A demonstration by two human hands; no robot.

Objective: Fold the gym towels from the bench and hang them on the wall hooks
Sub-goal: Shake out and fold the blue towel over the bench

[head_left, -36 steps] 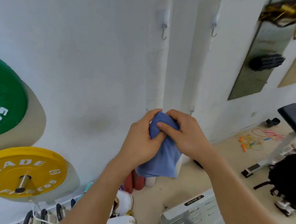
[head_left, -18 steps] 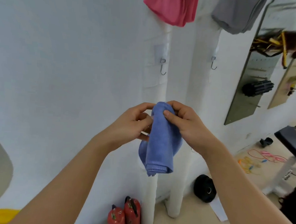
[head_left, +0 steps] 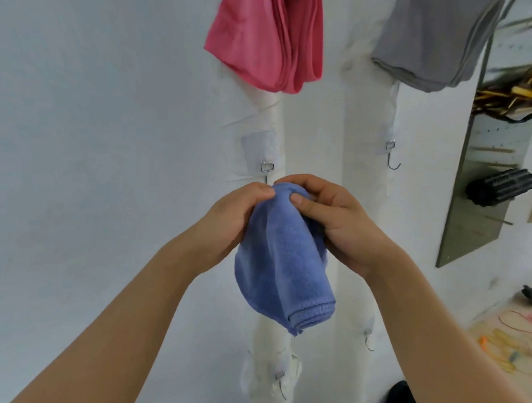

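A folded blue towel (head_left: pixel 283 264) hangs from both my hands in front of the white wall. My left hand (head_left: pixel 226 221) grips its top left side. My right hand (head_left: pixel 334 217) pinches its top fold with thumb and curled fingers. The towel's top sits just below a metal wall hook (head_left: pixel 267 168), whose lower end is hidden behind my fingers. A second hook (head_left: pixel 392 157) to the right is bare. Above, a pink towel (head_left: pixel 270 38) and a grey towel (head_left: pixel 430 40) hang on the wall.
Two white wrapped pipes (head_left: pixel 363 206) run down the wall; lower hooks (head_left: pixel 367 342) sit on them. A pegboard panel (head_left: pixel 487 188) with a black roller (head_left: pixel 499 187) hangs at right. Coloured bands (head_left: pixel 513 337) lie on the floor, with a black object (head_left: pixel 402 402) near the pipes.
Both hands have lifted the blue towel up the wall to the hook. The view has tilted upward, bringing the pink and grey towels into sight and dropping the weight plates out of view.
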